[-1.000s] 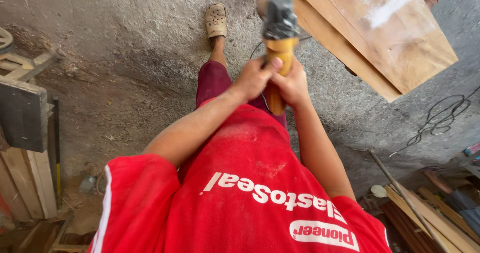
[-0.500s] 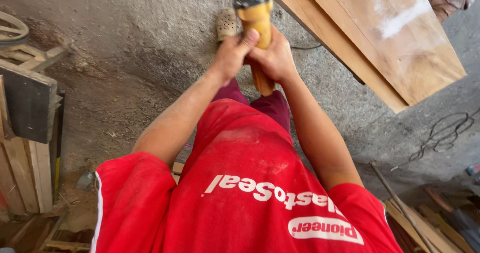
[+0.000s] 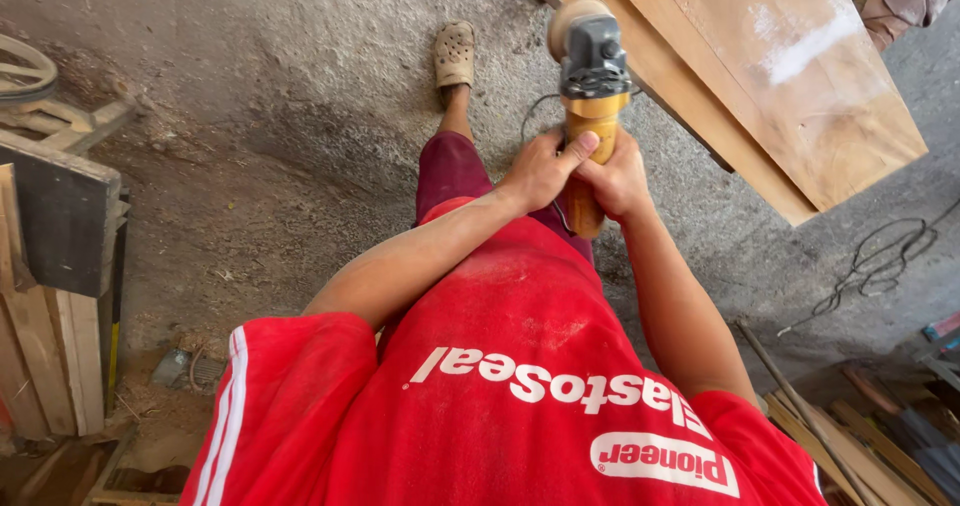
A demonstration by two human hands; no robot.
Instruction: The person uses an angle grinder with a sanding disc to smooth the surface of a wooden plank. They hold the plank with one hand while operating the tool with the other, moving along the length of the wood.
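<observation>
Both hands grip one yellow-bodied angle grinder (image 3: 590,96), held out in front of the red shirt (image 3: 520,386). The left hand (image 3: 540,171) wraps the handle with its thumb laid up the body; the right hand (image 3: 618,178) is clenched round the same handle, touching the left. The grinder's sanding disc sits just beside the edge of a wooden board (image 3: 760,76), above the dusty concrete floor (image 3: 280,116).

Red white-striped shirt (image 3: 520,406), maroon trousers (image 3: 450,171), beige clog (image 3: 454,54).

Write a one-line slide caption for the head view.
Both hands, left hand and right hand, grip a yellow angle grinder beside a wooden board above a dusty concrete floor.
</observation>
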